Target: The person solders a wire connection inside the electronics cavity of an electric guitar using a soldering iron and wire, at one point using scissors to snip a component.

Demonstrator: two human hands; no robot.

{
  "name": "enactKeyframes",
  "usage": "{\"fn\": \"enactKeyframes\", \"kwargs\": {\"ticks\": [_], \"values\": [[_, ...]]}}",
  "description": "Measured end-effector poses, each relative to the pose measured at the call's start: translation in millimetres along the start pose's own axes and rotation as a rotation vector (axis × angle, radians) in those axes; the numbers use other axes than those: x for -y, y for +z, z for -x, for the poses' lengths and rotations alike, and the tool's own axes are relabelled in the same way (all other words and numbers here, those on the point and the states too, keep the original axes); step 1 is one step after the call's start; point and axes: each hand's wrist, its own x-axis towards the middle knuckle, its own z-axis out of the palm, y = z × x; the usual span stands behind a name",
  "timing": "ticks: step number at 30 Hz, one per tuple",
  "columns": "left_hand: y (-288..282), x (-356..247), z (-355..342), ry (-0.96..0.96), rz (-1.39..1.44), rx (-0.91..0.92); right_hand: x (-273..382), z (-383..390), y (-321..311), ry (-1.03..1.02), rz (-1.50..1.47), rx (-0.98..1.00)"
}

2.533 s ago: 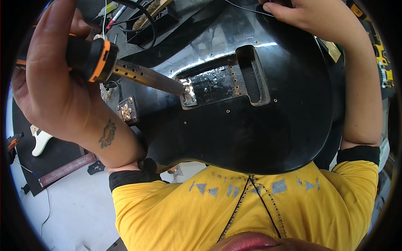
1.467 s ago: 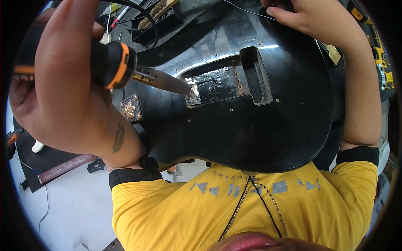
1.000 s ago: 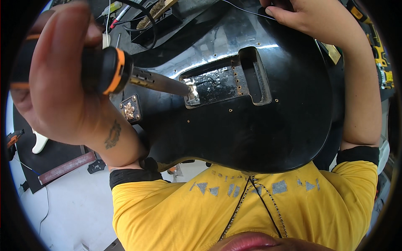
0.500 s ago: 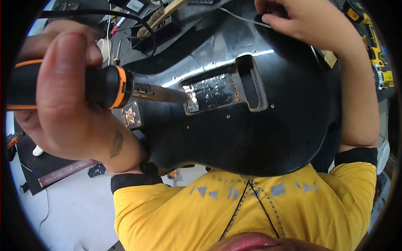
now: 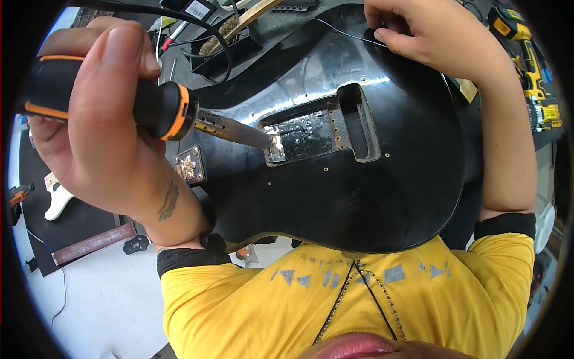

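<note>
Dark matting (image 5: 69, 224) spreads at left, with a white guitar-shaped piece (image 5: 58, 203) lying on it; a yellow-and-black power drill (image 5: 531, 72) stands out at far right, and a wooden-handled brush (image 5: 248, 18) rests across a black tray (image 5: 244, 52) near the top. Between the person's arms, against the yellow shirt (image 5: 335, 311), lies a glossy black electric guitar body (image 5: 365, 209), its cavity facing up. The left hand (image 5: 104, 131) is wrapped around an orange-trimmed soldering iron (image 5: 233, 130), whose barrel slants to a shiny metal plate (image 5: 276, 151) at the cavity's left end; contact is hard to tell. The right hand (image 5: 409, 30), fingers curled, is over the body's upper edge; a thin wire (image 5: 344, 31) runs to its thumb, though whether it grips the wire cannot be told.
</note>
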Motion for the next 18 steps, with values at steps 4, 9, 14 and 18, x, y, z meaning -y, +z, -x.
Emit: {"fn": "enactKeyframes", "kwargs": {"ticks": [4,9,14,18], "values": [[-0.5,2.9,-1.6,-0.025,0.053,0.002,-1.8,-0.2,-0.7,0.012,0.032,0.036],[-4.2,2.9,-0.5,-0.021,0.015,-0.008,4.3,3.3,0.6,0.033,0.014,0.045],[-21.1,4.2,-3.6,-0.03,0.241,0.169,19.4,11.8,-2.8,-0.054,0.104,-0.069],[-26.2,2.0,-7.8,0.035,0.42,0.411,13.3,9.2,-0.8,-0.08,0.089,-0.083]]}}
